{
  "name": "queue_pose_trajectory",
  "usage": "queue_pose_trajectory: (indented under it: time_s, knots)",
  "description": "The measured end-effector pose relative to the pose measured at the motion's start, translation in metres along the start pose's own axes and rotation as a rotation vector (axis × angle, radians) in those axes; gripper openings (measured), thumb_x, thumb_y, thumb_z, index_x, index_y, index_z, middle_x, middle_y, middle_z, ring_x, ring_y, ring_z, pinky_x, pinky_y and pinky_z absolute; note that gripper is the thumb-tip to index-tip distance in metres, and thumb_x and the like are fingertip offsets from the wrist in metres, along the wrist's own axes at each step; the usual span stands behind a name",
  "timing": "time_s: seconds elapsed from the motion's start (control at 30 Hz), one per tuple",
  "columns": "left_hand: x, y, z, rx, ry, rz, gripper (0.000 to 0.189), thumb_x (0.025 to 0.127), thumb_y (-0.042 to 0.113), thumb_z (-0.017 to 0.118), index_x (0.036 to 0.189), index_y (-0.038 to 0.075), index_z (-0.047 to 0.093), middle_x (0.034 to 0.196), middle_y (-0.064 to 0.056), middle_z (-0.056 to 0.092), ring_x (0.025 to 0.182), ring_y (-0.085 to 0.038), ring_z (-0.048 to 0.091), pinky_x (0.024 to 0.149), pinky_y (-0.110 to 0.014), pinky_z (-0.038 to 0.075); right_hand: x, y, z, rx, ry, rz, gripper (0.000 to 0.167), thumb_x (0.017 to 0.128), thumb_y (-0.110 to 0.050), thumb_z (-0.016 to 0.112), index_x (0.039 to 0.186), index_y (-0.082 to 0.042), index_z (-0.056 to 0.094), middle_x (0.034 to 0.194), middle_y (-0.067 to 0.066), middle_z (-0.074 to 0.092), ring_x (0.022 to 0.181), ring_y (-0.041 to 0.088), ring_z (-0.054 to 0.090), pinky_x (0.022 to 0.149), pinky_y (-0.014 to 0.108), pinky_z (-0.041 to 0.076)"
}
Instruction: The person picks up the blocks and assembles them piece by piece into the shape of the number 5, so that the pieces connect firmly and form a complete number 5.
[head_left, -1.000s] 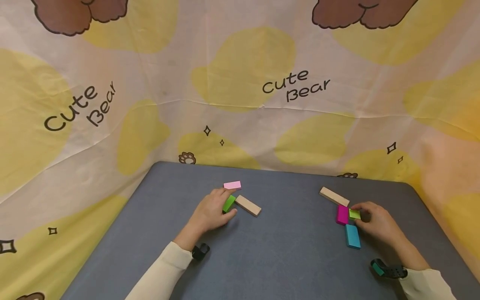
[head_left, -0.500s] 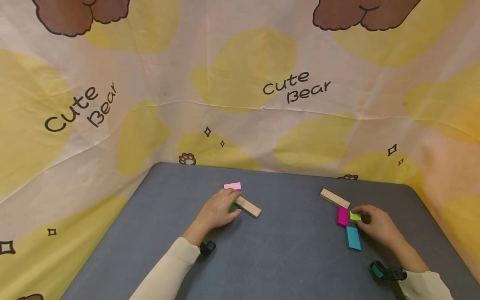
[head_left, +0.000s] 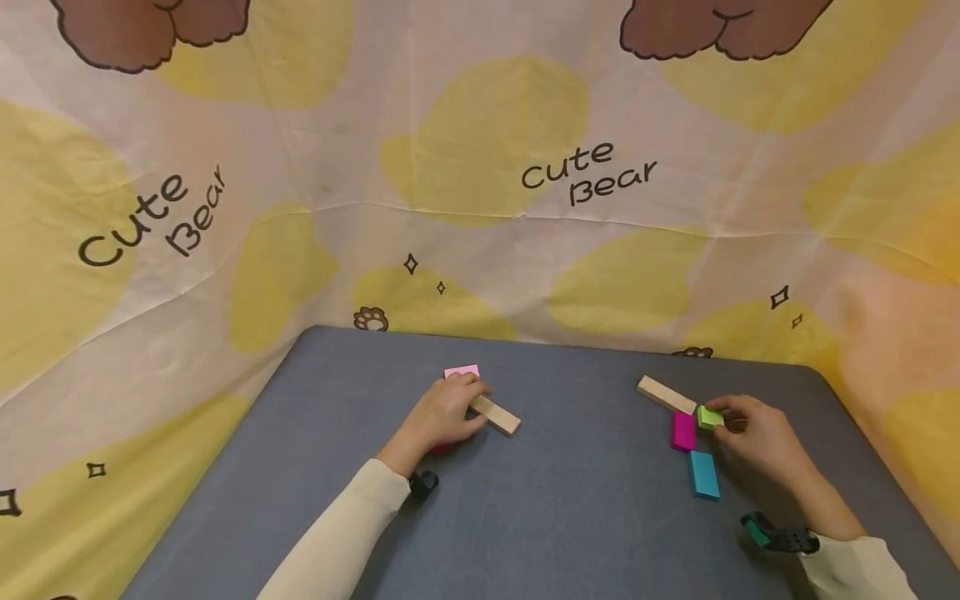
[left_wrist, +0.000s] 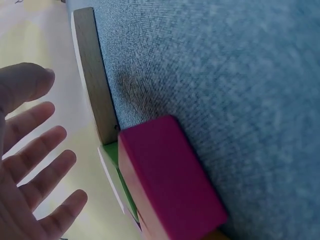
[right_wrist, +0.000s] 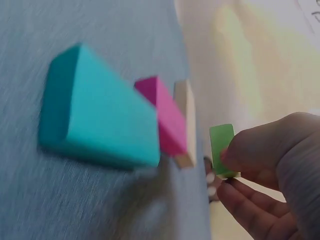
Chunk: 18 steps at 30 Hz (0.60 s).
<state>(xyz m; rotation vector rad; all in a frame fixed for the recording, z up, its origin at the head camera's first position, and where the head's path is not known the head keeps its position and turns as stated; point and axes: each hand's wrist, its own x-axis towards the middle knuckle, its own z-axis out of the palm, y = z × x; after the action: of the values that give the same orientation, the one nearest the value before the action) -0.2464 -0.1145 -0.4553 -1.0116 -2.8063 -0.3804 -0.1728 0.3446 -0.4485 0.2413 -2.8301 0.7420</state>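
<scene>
My right hand (head_left: 761, 433) pinches a small lime-green block (right_wrist: 222, 150) between thumb and fingers, close by a magenta block (head_left: 683, 431). Just nearer than the magenta one, a blue block (head_left: 704, 475) lies flat. My left hand (head_left: 442, 412) hovers over the left group of blocks; its fingers are spread and hold nothing in the left wrist view. Beside its fingertips is a plain wooden block (head_left: 497, 415). A pink block (head_left: 461, 370) shows past the fingers. Below the hand, the left wrist view shows a magenta block (left_wrist: 170, 175) and a green block (left_wrist: 111, 152), mostly hidden from the head view.
Another plain wooden block (head_left: 666, 394) lies behind the right magenta block, its end close to it. Everything rests on a grey table (head_left: 570, 500). A printed cloth (head_left: 480, 167) with yellow patches hangs along the table's far and side edges.
The left hand has shifted right and slightly farther away, covering the green block and uncovering a bit of magenta. The right hand has moved the lime-green block up a little, off the magenta block's side.
</scene>
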Motion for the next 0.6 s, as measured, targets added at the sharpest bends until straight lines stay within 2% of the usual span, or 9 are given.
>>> queue_pose_trajectory:
  time_s: [0.27, 0.6]
  knots:
    - [0.007, 0.0, 0.002, -0.02, -0.039, 0.023, 0.037, 0.082, 0.027, 0.07, 0.117, 0.016, 0.068, 0.115, -0.001, 0.065, 0.106, -0.017, 0.058, 0.087, -0.044, 0.047, 0.016, -0.022, 0.009, 0.06, -0.012, -0.009, 0.028, 0.08, 0.001, 0.068, 0.108, 0.001, 0.066, 0.106, 0.023, 0.064, 0.089, 0.039, 0.066, 0.073, 0.047, 0.055]
    - [0.014, 0.004, 0.005, -0.011, -0.085, 0.034, 0.035, 0.08, 0.029, 0.069, 0.114, 0.019, 0.069, 0.112, 0.001, 0.065, 0.101, -0.015, 0.057, 0.078, -0.037, 0.043, 0.048, -0.048, 0.031, 0.138, -0.042, -0.052, 0.028, 0.083, 0.001, 0.066, 0.11, 0.0, 0.066, 0.112, 0.024, 0.063, 0.092, 0.038, 0.066, 0.076, 0.044, 0.056]
